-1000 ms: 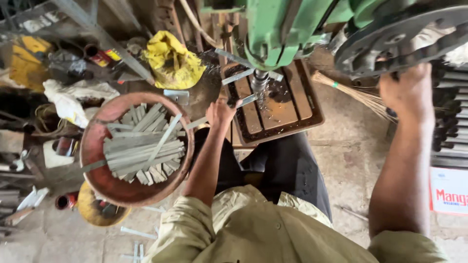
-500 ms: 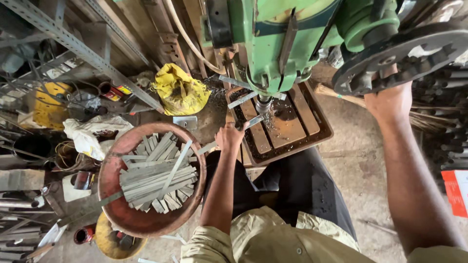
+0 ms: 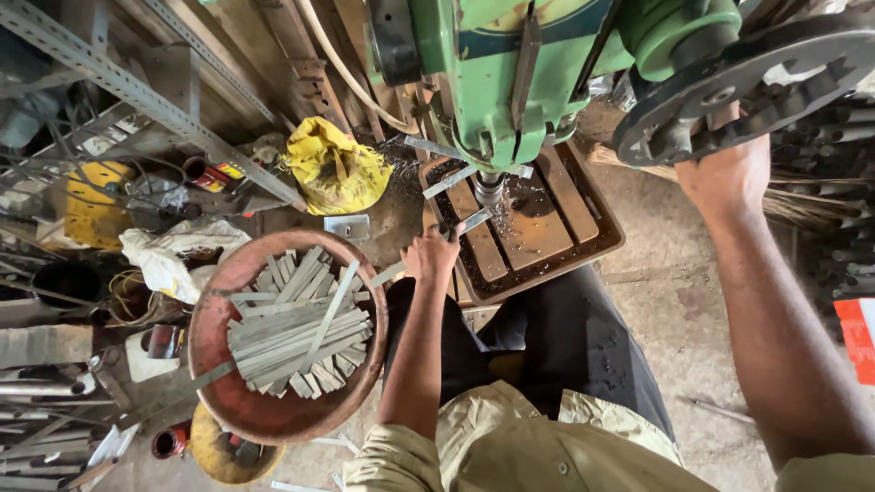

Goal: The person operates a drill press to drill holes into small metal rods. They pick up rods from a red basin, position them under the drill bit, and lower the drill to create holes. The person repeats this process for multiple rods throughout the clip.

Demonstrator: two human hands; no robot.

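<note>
Left hand (image 3: 430,257) sits near frame centre, fingers clenched on a flat metal strip (image 3: 436,246) that runs from about 8 o'clock to 2 o'clock of the hand, far end lying on the drill table (image 3: 556,232) just under the drill chuck (image 3: 489,189). Right hand (image 3: 726,173) is at 2 o'clock of the frame, fingers wrapped over the rim of the dark feed wheel (image 3: 756,87) on the green drill press (image 3: 519,73); fingertips hidden behind the wheel. Two more strips lie at 11 o'clock of the chuck. Round rusty pan (image 3: 228,401) at 8 o'clock of the left hand, just beside the forearm, holds a heap of cut strips (image 3: 296,323). Yellow bag (image 3: 337,169) at 11 o'clock of the left hand. White cloth (image 3: 173,255) at 10 o'clock of the pan. Perforated angle bar (image 3: 137,91) crosses upper left. Dark trousers (image 3: 565,346) below the table.
</note>
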